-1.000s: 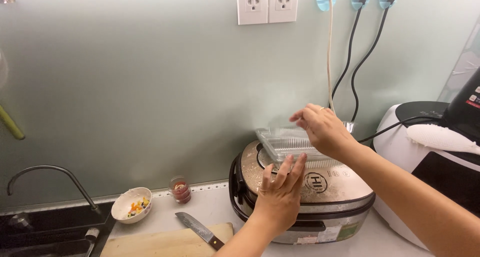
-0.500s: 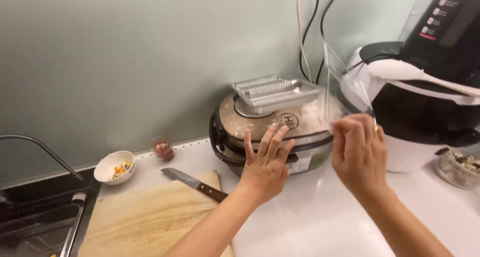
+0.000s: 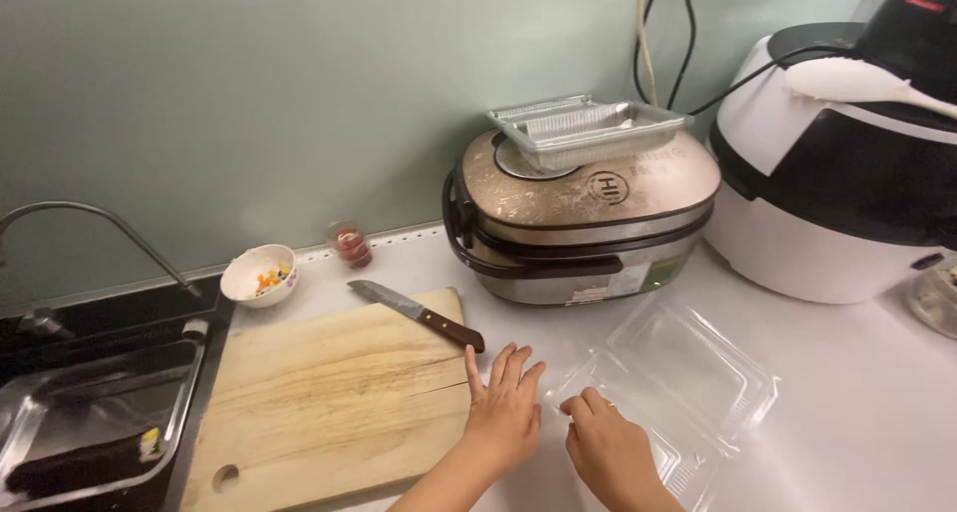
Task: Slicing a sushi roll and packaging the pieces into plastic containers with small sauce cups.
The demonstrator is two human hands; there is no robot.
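My left hand (image 3: 503, 412) lies flat on the white counter (image 3: 857, 412), fingers spread, at the right edge of a wooden cutting board (image 3: 329, 397). My right hand (image 3: 610, 452) rests on the near corner of an open clear plastic clamshell container (image 3: 688, 382) lying on the counter, fingers curled on its rim. A knife (image 3: 417, 313) with a dark wooden handle lies across the board's far corner. A foil tray (image 3: 588, 128) sits on top of a bronze multicooker (image 3: 583, 218).
A large white and black cooker (image 3: 847, 173) with a white spoon (image 3: 867, 81) on it stands at the right. A small bowl (image 3: 259, 273) and a tiny red cup (image 3: 351, 243) stand by the wall. A sink (image 3: 90, 402) with a tap (image 3: 95, 223) is on the left.
The clear container came down from beside the multicooker and now lies open on the counter. Both hands dropped toward the counter's front, and the view tilted down.
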